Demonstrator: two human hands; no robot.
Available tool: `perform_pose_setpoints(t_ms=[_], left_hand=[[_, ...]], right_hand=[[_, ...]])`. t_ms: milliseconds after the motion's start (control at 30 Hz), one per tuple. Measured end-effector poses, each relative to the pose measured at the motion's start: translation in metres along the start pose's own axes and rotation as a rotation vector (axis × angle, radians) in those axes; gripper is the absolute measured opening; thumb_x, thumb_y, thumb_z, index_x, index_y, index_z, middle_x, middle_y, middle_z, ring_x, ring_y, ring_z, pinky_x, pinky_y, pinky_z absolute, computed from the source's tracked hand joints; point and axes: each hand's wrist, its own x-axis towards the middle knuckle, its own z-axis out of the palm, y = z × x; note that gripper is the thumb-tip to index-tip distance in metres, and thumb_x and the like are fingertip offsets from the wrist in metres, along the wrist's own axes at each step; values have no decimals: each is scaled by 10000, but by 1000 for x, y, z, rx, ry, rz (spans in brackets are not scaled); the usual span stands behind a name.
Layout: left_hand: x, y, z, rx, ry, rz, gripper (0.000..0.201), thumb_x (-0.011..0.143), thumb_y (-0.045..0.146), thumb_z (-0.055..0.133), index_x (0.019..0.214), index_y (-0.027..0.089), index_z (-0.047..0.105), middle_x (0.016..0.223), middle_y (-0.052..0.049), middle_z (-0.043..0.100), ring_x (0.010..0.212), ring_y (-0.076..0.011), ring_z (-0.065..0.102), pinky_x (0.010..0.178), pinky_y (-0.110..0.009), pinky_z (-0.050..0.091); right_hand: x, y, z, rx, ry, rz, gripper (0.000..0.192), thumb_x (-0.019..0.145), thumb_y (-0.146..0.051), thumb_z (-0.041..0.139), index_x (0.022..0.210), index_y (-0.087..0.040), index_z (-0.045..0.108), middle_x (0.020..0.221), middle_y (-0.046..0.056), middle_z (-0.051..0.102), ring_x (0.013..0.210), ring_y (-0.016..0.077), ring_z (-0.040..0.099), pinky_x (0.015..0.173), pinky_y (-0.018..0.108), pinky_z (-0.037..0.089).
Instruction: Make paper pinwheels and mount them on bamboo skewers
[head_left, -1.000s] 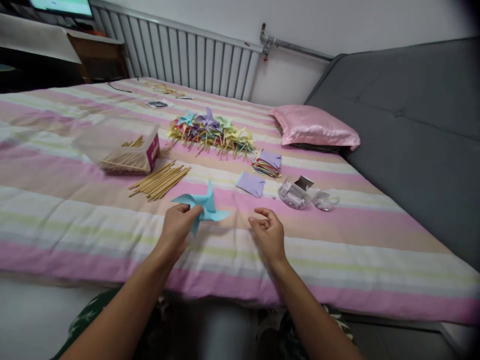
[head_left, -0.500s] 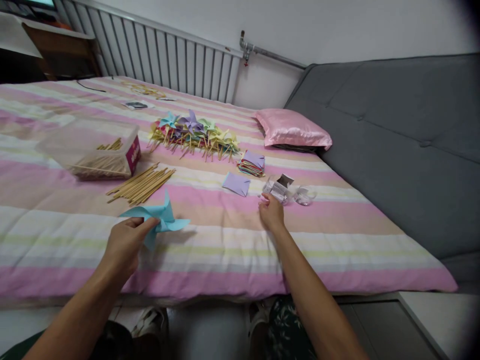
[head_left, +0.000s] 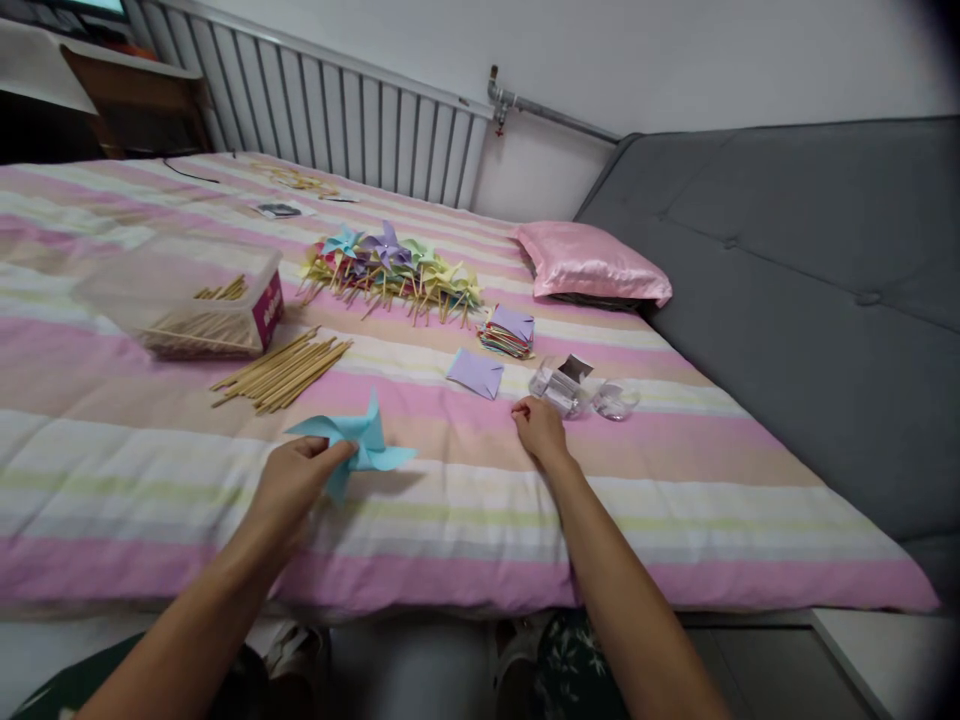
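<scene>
Our left hand [head_left: 296,480] pinches a blue paper pinwheel [head_left: 356,445] near the bed's [head_left: 112,430] front edge. Our right hand [head_left: 538,428], fingers curled together, rests just beside a clear plastic box [head_left: 559,385]; its contents we cannot tell. Toward the left edge, a clear tub [head_left: 180,295] holds wooden sticks [head_left: 221,292].

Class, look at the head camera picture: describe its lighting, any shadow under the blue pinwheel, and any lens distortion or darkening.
Head view: soft, even light; the blue pinwheel in the left hand casts a faint shadow on the striped sheet; wide-angle bending of the radiator; dark vignette at the top right corner.
</scene>
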Motion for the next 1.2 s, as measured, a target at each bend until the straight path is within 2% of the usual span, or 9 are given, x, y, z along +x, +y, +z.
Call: perform_pose_setpoints(t_ms=[167, 433, 567, 700, 900, 1000, 1100, 1200], left_hand=[[-12, 4, 20, -114, -185, -51, 208, 570, 320, 623, 524, 144, 521, 441, 59, 414, 413, -62, 331, 404, -197, 233], [-21, 5, 33, -154, -273, -101, 263, 578, 291, 626, 463, 168, 424, 416, 76, 354, 392, -49, 281, 406, -203, 198], [-21, 5, 34, -118, -253, -65, 259, 580, 290, 626, 459, 165, 433, 422, 73, 354, 406, -51, 284, 418, -207, 196], [-20, 5, 34, -52, -187, 2, 235, 579, 282, 629, 466, 154, 467, 440, 66, 364, 435, -56, 290, 437, -213, 198], [-17, 4, 32, -10, -163, 52, 225, 594, 276, 624, 470, 149, 485, 456, 62, 363, 460, -63, 303, 456, -218, 209], [-15, 2, 31, 9, -151, 68, 215, 597, 276, 625, 481, 148, 497, 458, 65, 359, 462, -65, 303, 456, -217, 210], [-14, 3, 30, 30, -134, 70, 213, 595, 282, 624, 482, 148, 505, 454, 66, 361, 455, -64, 298, 448, -216, 207], [-15, 5, 29, 23, -132, 56, 200, 587, 286, 623, 486, 146, 522, 450, 63, 381, 446, -66, 306, 439, -214, 214]], right_hand=[[-13, -7, -5, -18, -35, -18, 81, 729, -223, 546, 729, -182, 616, 812, 47, 626, 769, 166, 545, 688, 267, 373], [-55, -29, -11, -32, -100, -65, 79, 745, -246, 524, 729, -188, 576, 803, 42, 595, 723, 160, 528, 631, 262, 340], [-69, -40, -9, -19, -130, -129, 71, 769, -220, 498, 740, -192, 556, 780, 38, 596, 725, 164, 528, 621, 262, 334], [-70, -45, -7, 67, -118, -168, 80, 779, -236, 501, 754, -192, 562, 765, 33, 600, 722, 162, 534, 626, 260, 347], [-69, -46, -9, 177, -117, -170, 155, 791, -298, 498, 701, -196, 574, 734, 31, 621, 691, 163, 552, 621, 266, 373], [-67, -42, -9, 293, -111, -143, 115, 782, -267, 500, 799, -200, 593, 776, 30, 650, 708, 161, 584, 641, 267, 410], [-64, -39, -10, 416, -111, -113, 161, 763, -210, 501, 880, -209, 611, 798, 19, 674, 711, 153, 616, 655, 260, 447], [-64, -40, -11, 439, -136, -140, 149, 736, -195, 536, 810, -217, 664, 788, 12, 701, 724, 158, 638, 685, 265, 469]])
